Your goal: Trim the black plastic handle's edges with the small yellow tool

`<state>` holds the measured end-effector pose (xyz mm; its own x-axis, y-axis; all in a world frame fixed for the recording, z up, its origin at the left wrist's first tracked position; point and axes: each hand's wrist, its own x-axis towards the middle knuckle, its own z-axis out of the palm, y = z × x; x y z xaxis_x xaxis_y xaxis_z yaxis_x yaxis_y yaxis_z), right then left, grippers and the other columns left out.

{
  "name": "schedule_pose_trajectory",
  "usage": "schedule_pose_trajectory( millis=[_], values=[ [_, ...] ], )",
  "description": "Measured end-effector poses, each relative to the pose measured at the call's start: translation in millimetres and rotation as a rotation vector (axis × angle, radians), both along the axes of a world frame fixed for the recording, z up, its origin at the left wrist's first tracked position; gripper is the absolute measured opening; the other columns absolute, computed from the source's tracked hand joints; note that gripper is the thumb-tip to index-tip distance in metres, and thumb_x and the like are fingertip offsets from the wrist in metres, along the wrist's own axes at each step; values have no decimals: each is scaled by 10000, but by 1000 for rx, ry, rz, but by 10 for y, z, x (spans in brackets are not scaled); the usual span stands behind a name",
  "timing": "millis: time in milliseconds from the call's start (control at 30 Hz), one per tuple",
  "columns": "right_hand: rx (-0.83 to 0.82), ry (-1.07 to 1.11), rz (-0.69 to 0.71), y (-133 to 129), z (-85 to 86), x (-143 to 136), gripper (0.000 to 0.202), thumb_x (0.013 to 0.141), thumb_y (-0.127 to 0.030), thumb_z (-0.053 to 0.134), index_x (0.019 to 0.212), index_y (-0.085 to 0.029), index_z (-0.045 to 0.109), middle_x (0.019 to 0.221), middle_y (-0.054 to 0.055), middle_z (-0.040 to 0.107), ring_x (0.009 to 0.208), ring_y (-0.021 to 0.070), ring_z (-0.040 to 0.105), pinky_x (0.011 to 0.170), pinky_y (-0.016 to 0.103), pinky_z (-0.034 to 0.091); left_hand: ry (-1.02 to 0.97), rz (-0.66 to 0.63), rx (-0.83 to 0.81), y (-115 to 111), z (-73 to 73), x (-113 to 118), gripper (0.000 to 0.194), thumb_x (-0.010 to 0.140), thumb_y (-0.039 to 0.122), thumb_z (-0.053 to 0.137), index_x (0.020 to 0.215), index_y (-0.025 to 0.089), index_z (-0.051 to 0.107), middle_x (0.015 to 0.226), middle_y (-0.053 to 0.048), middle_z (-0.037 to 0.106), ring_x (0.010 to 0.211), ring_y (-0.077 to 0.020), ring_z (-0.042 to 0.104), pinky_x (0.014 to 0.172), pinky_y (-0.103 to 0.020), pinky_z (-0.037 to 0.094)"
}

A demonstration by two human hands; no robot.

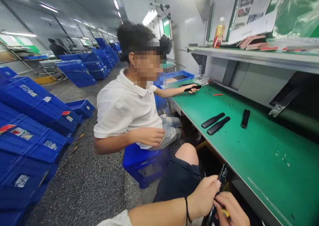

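Surface (264,143) first, broad and green, and its near edge is the danger line! Co-worker (127,100) alongside, white-shirted, one arm bent our way: a careless elbow there could jog the work. Down to the left hand (203,194), clasped round a long black part (223,173) beside that edge, thumb pressed along it; a slackened grip would likely send the part floorward. Right hand (233,207) curls in tight at the lower end, pinching a yellow item (225,213), mostly hidden, so I can't tell what it is. Should it slip, those crowded fingers look first to suffer.

Textures next, big to small! Glossy moulded plastic on the blue stool (138,161). Two flat black pieces (218,125), paddle-like, broad at one end and narrowing to the other, with a soft sheen. The held part looks channelled along its top, with shiny glints. A black cylinder (245,118), chunky and ridged. One slim red strip (217,94). Smallest of all, pale crumbs (284,158), irregular, which could scratch a finish laid on them.
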<state>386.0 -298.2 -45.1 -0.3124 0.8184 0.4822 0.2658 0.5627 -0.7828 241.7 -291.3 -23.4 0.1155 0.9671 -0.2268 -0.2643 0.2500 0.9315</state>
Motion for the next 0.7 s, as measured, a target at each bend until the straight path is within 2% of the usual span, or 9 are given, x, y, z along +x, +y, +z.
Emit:
schedule_pose_trajectory(
  millis=[100,167,233,333,433,533,600,700],
  values=[
    [-148,-41,114,5,226,69,161,1035,-232,596,922,-228,711,818,25,669,644,135,650,585,230,540,-81,-96,-74,-84,48,37,533,923,711,570,953,181,520,685,51,479,467,-88,468,463,-238,395],
    [-144,-44,112,26,279,104,139,1020,-175,611,931,-218,709,816,18,677,626,125,647,573,230,540,-95,-96,-105,-70,42,52,538,908,709,603,940,177,531,667,46,509,432,-91,485,412,-224,399],
    [-3,-87,20,24,232,135,135,989,-118,631,1018,-210,724,881,35,709,703,138,688,633,248,572,-148,4,-166,0,-5,54,543,882,674,669,989,147,598,685,21,568,469,-96,533,423,-207,426],
    [144,-141,-76,17,54,175,206,930,-98,695,1092,-215,747,947,56,745,814,176,730,706,284,599,-239,170,-268,159,-115,7,597,863,640,698,1162,126,642,725,2,619,497,-97,562,434,-196,452],
    [137,-197,-158,128,-152,183,257,947,-109,668,1170,-209,745,1005,84,764,871,204,745,759,317,616,-278,257,-323,332,-211,-133,590,905,599,651,1267,135,612,744,12,608,476,-99,558,413,-209,470],
    [88,-260,-263,282,-275,152,420,993,-146,611,1413,-161,625,1134,152,753,937,233,745,782,345,621,-316,370,-360,487,-245,-320,498,984,525,553,1291,135,595,749,15,590,492,-90,554,441,-200,486],
    [61,-265,-243,311,-264,105,456,1004,-186,617,1456,-154,572,1127,154,743,922,225,737,761,336,617,-366,444,-375,571,-226,-422,441,1040,465,458,1302,135,587,741,11,581,513,-94,556,461,-201,493],
    [81,-226,-28,240,-122,-23,291,985,-289,696,1262,-213,645,1022,83,734,857,190,715,724,302,598,-457,517,-350,653,-156,-494,390,1070,403,411,1276,134,604,735,1,583,540,-107,563,456,-205,487]
  ],
)
